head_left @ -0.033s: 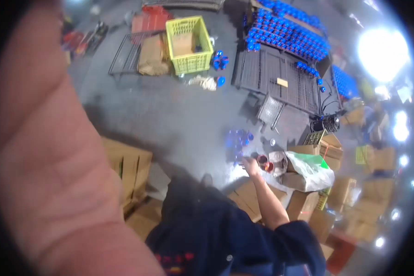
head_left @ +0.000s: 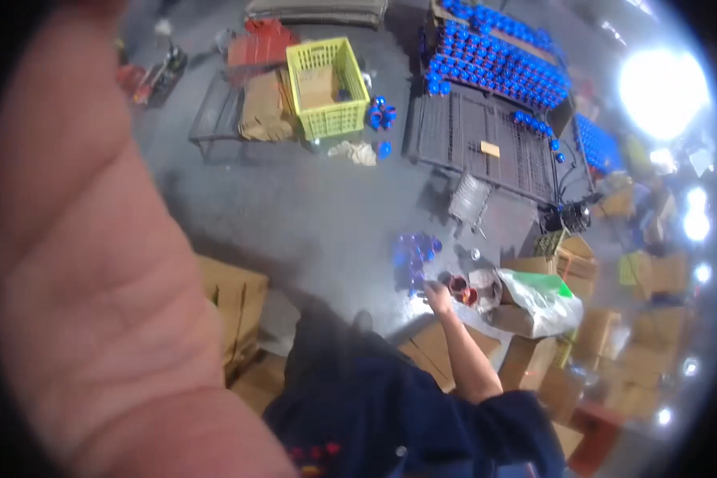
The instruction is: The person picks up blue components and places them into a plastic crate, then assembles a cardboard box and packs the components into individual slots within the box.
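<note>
My left hand (head_left: 111, 263) is raised very close to the camera and fills the left side of the view. Only a broad stretch of skin shows; its fingers are out of sight. My right hand (head_left: 437, 298) reaches low beside a group of small blue cup-shaped parts (head_left: 416, 256) on the floor. It is small and blurred, so whether it holds one of them cannot be made out. Just right of it lie reddish, open-ended round parts (head_left: 459, 287), next to a white and green plastic bag (head_left: 540, 303).
A yellow crate (head_left: 333, 119) stands ahead near flattened cardboard (head_left: 264, 107). Many blue round parts (head_left: 494, 64) sit in rows on a dark mesh rack (head_left: 478, 131). A small metal stool (head_left: 470, 197) stands before it. Cardboard boxes (head_left: 235, 307) flank me.
The view has tilted slightly, so the crate, rack and boxes sit a little lower. My left hand covers slightly more on the left. My right hand stays by the blue parts.
</note>
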`<action>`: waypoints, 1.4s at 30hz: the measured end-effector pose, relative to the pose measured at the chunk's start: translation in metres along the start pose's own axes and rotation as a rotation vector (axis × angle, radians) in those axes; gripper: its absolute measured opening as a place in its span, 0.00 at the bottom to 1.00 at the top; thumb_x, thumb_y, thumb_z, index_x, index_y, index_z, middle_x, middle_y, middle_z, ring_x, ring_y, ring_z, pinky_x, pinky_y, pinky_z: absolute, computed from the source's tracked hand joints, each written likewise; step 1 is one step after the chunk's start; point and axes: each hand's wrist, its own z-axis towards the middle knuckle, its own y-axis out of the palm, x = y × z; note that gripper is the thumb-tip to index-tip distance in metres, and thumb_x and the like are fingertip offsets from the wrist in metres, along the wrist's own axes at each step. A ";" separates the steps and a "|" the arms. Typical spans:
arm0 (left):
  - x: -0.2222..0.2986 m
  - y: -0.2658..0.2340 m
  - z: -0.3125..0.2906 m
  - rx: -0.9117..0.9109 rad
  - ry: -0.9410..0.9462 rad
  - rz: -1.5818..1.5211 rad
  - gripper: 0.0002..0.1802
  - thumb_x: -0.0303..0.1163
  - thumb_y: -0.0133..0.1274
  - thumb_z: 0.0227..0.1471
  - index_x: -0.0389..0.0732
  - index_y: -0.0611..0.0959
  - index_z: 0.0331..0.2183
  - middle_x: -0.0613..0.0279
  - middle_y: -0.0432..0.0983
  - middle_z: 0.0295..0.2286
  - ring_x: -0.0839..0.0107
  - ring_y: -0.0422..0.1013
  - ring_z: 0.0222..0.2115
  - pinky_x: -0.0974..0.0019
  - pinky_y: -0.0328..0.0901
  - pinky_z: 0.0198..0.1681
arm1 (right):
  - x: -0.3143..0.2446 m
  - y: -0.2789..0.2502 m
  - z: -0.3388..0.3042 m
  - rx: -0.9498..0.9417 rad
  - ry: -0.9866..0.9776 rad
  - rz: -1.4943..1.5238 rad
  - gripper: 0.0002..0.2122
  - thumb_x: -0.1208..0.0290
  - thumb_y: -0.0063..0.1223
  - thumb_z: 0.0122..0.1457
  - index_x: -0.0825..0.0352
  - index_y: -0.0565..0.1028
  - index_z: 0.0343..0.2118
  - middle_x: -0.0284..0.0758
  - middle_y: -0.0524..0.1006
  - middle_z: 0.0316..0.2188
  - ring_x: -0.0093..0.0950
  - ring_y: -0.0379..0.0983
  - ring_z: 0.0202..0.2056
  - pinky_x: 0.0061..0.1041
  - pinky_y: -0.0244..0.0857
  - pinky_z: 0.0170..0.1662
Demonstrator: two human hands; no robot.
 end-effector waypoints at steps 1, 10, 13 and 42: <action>-0.009 0.007 0.023 -0.026 0.032 0.002 0.21 0.33 0.45 0.61 0.34 0.73 0.53 0.52 0.70 0.52 0.64 0.72 0.46 0.64 0.67 0.47 | -0.003 0.009 0.008 -0.014 0.104 0.046 0.19 0.61 0.49 0.62 0.71 0.75 0.49 0.38 0.80 0.36 0.27 0.78 0.36 0.26 0.73 0.35; -0.166 0.080 0.131 -0.157 0.144 -0.242 0.20 0.27 0.46 0.60 0.35 0.73 0.53 0.56 0.72 0.50 0.68 0.72 0.45 0.68 0.67 0.46 | 0.009 0.054 0.036 -0.080 0.366 -0.255 0.17 0.61 0.54 0.57 0.70 0.80 0.42 0.42 0.82 0.37 0.31 0.80 0.35 0.31 0.72 0.42; -0.228 0.111 0.176 -0.193 0.124 -0.307 0.19 0.25 0.46 0.59 0.35 0.73 0.53 0.57 0.72 0.49 0.70 0.72 0.44 0.69 0.67 0.46 | -0.040 0.065 0.067 -0.009 0.375 -0.215 0.19 0.55 0.52 0.56 0.64 0.81 0.42 0.45 0.81 0.37 0.38 0.78 0.42 0.33 0.69 0.47; -0.998 0.481 0.121 -0.971 -0.659 0.524 0.39 0.35 0.61 0.49 0.35 0.64 0.59 0.37 0.58 0.58 0.44 0.58 0.58 0.51 0.54 0.63 | -0.349 0.201 0.713 0.032 0.558 0.800 0.28 0.53 0.55 0.59 0.69 0.67 0.56 0.39 0.77 0.45 0.26 0.74 0.41 0.26 0.71 0.38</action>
